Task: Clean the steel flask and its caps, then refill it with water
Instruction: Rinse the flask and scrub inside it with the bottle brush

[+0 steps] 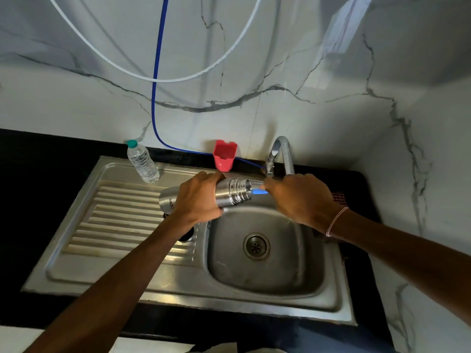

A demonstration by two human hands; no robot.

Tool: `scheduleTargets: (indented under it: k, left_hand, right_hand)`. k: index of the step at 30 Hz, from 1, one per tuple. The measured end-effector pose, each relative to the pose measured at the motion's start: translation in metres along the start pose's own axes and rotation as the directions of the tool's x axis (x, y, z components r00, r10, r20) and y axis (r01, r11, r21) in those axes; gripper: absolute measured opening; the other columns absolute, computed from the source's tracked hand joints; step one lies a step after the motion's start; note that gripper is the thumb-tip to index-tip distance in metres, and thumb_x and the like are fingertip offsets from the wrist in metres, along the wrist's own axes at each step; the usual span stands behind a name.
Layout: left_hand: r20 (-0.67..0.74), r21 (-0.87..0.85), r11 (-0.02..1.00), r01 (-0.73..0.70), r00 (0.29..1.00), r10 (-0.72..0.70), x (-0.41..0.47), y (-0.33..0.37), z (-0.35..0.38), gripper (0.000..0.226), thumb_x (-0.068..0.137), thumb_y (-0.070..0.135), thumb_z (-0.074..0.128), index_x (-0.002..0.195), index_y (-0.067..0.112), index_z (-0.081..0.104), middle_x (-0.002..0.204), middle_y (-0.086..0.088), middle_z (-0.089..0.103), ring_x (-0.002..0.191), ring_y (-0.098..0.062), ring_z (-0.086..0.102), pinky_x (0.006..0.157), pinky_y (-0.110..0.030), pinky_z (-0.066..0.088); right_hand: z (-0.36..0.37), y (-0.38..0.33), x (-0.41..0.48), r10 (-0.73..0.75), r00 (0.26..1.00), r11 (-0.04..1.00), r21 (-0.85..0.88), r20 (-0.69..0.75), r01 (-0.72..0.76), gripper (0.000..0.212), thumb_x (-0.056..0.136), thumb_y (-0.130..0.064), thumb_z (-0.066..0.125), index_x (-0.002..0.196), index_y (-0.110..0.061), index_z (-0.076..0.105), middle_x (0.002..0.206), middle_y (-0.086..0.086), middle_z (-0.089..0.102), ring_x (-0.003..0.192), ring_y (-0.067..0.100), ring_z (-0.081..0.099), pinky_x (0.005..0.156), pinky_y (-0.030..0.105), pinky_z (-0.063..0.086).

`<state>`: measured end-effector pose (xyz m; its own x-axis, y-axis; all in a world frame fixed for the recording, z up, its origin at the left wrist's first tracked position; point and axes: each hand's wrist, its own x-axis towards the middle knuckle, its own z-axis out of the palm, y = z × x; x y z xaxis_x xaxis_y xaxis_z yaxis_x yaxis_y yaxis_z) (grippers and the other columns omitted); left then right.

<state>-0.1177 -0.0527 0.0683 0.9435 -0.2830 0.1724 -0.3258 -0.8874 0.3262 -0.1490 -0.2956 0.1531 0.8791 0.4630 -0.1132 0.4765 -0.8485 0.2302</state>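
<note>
The steel flask (233,194) lies level in the air above the edge where drainboard meets basin, its open neck pointing right, toward the tap (281,151). The left hand (198,200) takes its body from above, and its grip is wrapped tight round the metal. The right hand (298,200) has its grip curled round a blue handle (259,191) at the flask's mouth; how far that reaches inside cannot be told. A thread band (336,220) circles the right wrist. Both forearms reach in from the bottom edge.

Underneath is one steel sink (178,281) set in a black desk (38,174), with a ribbed drainboard (114,215) on the left and a round drain (256,245) in the basin on the right. A dark round thing (187,236) on the drainboard is half hidden under the left wrist. Along the back stand one clear plastic bottle (142,163) with a green cap and one red cup (224,155). Behind rises a grey-veined marble wall (331,110), crossed by two hoses: one blue (154,98), one white (163,79).
</note>
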Motion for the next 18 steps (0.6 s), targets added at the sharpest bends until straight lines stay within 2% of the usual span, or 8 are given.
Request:
scheduleTargets:
  k: [4, 5, 7, 9, 11, 13, 15, 18]
  left_hand:
    - [-0.054, 0.045, 0.994, -0.096, 0.994, 0.098, -0.002, -0.001, 0.002, 0.067, 0.047, 0.03, 0.092, 0.108, 0.022, 0.066, 0.093, 0.002, 0.072, 0.09, -0.025, 0.064, 0.067, -0.031, 0.047]
    - [-0.043, 0.044, 0.994, -0.098, 0.994, 0.1, -0.002, -0.001, 0.001, 0.067, 0.048, 0.031, 0.092, 0.109, 0.022, 0.066, 0.093, 0.002, 0.072, 0.091, -0.025, 0.064, 0.068, -0.032, 0.049]
    - [-0.014, 0.02, 0.997, -0.075, 0.997, 0.076, -0.003, -0.004, 0.0, 0.068, 0.051, 0.034, 0.091, 0.112, 0.025, 0.064, 0.095, 0.001, 0.07, 0.093, -0.025, 0.064, 0.07, -0.034, 0.051]
    - [0.023, -0.047, 0.998, -0.029, 0.999, 0.031, -0.005, -0.004, -0.002, 0.069, 0.054, 0.036, 0.09, 0.116, 0.028, 0.062, 0.099, 0.001, 0.069, 0.095, -0.025, 0.063, 0.075, -0.037, 0.053]
    - [0.039, -0.092, 0.995, -0.024, 0.999, 0.028, -0.007, -0.004, -0.002, 0.067, 0.054, 0.033, 0.09, 0.115, 0.028, 0.063, 0.1, 0.001, 0.068, 0.094, -0.025, 0.062, 0.076, -0.037, 0.052]
    - [0.022, -0.082, 0.995, -0.047, 0.999, 0.049, -0.008, -0.003, -0.002, 0.065, 0.052, 0.03, 0.091, 0.112, 0.025, 0.065, 0.098, 0.001, 0.068, 0.092, -0.025, 0.063, 0.073, -0.035, 0.048]
    - [-0.017, -0.049, 0.996, -0.073, 0.997, 0.072, -0.009, -0.005, 0.001, 0.064, 0.05, 0.029, 0.092, 0.109, 0.023, 0.067, 0.097, 0.002, 0.071, 0.091, -0.025, 0.063, 0.071, -0.033, 0.047]
    - [-0.06, -0.045, 0.996, -0.073, 0.996, 0.07, -0.012, -0.008, 0.006, 0.067, 0.047, 0.027, 0.093, 0.108, 0.019, 0.067, 0.097, 0.001, 0.072, 0.091, -0.025, 0.063, 0.071, -0.032, 0.047]
  right_hand:
    - [-0.001, 0.006, 0.014, 0.077, 0.938, 0.759, 0.59, 0.339, -0.276, 0.04, 0.107, -0.034, 0.041, 0.082, -0.008, 0.059, 0.077, 0.013, 0.062, 0.07, 0.028, 0.063, 0.065, 0.035, 0.044]
    - [-0.001, 0.006, 0.012, 0.087, 0.954, 0.804, 0.546, 0.287, -0.237, 0.041, 0.107, -0.038, 0.04, 0.084, -0.01, 0.06, 0.074, 0.01, 0.062, 0.069, 0.027, 0.063, 0.064, 0.036, 0.046]
    - [0.003, 0.004, 0.0, 0.03, 0.999, 0.993, 0.112, 0.019, -0.032, 0.032, 0.105, -0.042, 0.043, 0.094, -0.016, 0.059, 0.076, 0.005, 0.063, 0.069, 0.027, 0.065, 0.06, 0.034, 0.043]
    - [-0.001, -0.004, -0.013, -0.085, 0.983, 0.943, -0.331, -0.163, 0.027, 0.018, 0.101, -0.03, 0.051, 0.094, -0.014, 0.056, 0.072, 0.006, 0.058, 0.063, 0.027, 0.059, 0.058, 0.035, 0.04]
    - [0.001, -0.007, -0.019, -0.168, 0.96, 0.9, -0.431, -0.224, 0.057, 0.013, 0.097, -0.017, 0.046, 0.09, -0.013, 0.056, 0.062, 0.006, 0.052, 0.049, 0.024, 0.048, 0.05, 0.033, 0.033]
    - [0.009, -0.006, -0.021, -0.144, 0.977, 0.956, -0.278, -0.158, 0.096, 0.029, 0.096, -0.02, 0.035, 0.095, -0.013, 0.063, 0.057, 0.004, 0.055, 0.041, 0.022, 0.045, 0.043, 0.029, 0.027]
    - [0.006, -0.006, -0.017, -0.123, 0.991, 0.992, 0.045, 0.047, 0.121, 0.033, 0.102, -0.023, 0.033, 0.106, -0.015, 0.064, 0.072, 0.007, 0.063, 0.056, 0.025, 0.06, 0.047, 0.033, 0.035]
    - [0.001, -0.002, -0.002, -0.094, 0.898, 0.82, 0.544, 0.431, -0.176, 0.036, 0.108, -0.036, 0.037, 0.093, -0.014, 0.061, 0.073, 0.006, 0.055, 0.059, 0.02, 0.052, 0.055, 0.035, 0.039]
